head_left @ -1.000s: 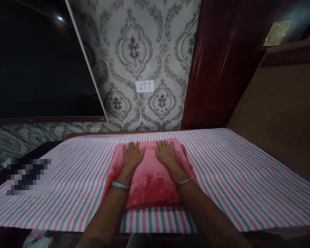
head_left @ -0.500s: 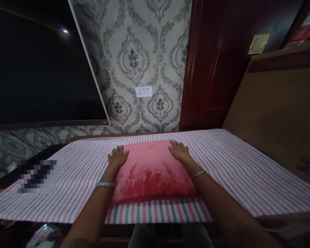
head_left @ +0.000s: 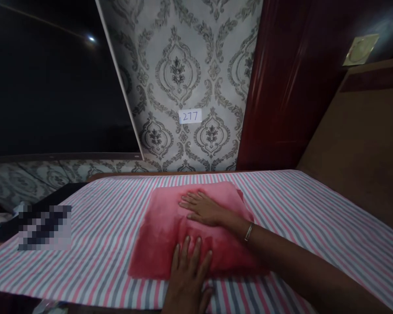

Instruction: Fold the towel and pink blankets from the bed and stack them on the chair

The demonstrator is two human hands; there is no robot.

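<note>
A folded pink plush cloth, its nap brushed in lighter and darker patches, lies flat on the striped tablecloth. My right hand rests on its upper middle, palm down and fingers spread, pointing left. Lower down, my left hand reaches over the near edge with fingers apart and fingertips on the cloth. Layers of the fold show at the cloth's far right corner. My right forearm covers part of its right side.
A large dark TV screen stands at the left, before a patterned wall. A paper marked 277 is stuck there. Dark red panelling and a big cardboard box flank the table's right side. A blurred-out item lies at the table's left.
My right hand has moved from the cloth's far right corner to its middle. My left hand has come from the far left corner to the near edge. The view has shifted slightly.
</note>
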